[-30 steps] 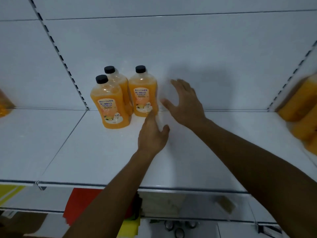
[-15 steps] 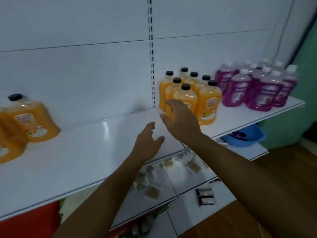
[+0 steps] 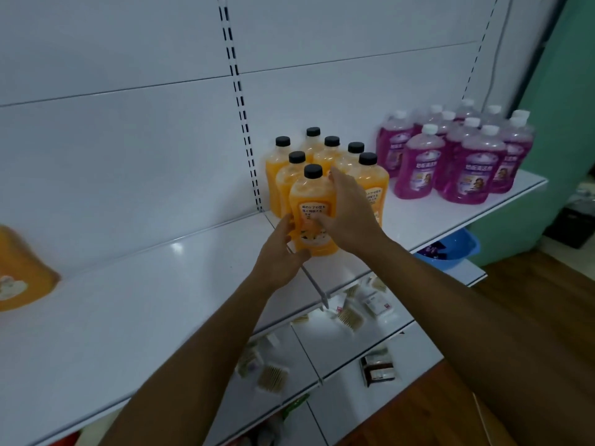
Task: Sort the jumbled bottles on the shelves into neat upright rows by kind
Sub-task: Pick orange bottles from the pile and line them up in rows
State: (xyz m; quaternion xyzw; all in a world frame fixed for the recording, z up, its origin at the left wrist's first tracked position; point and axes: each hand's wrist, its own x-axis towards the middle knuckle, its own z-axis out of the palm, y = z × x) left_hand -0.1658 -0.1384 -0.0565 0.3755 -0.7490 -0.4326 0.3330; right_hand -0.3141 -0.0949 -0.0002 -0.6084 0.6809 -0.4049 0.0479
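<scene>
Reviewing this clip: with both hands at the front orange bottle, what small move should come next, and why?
Probably close both hands on the front orange bottle and lift it clear. The left hand cups its lower left side, the right hand its right; it stands upright ahead of the orange cluster, nearest the shelf edge.

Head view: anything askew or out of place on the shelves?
Upper shelf looks tidy: orange bottles and purple bottles stand upright, grouped by kind. Both hands, left hand and right hand, clasp the front orange bottle. Odd: small packets lie scattered on the lower shelf.
</scene>
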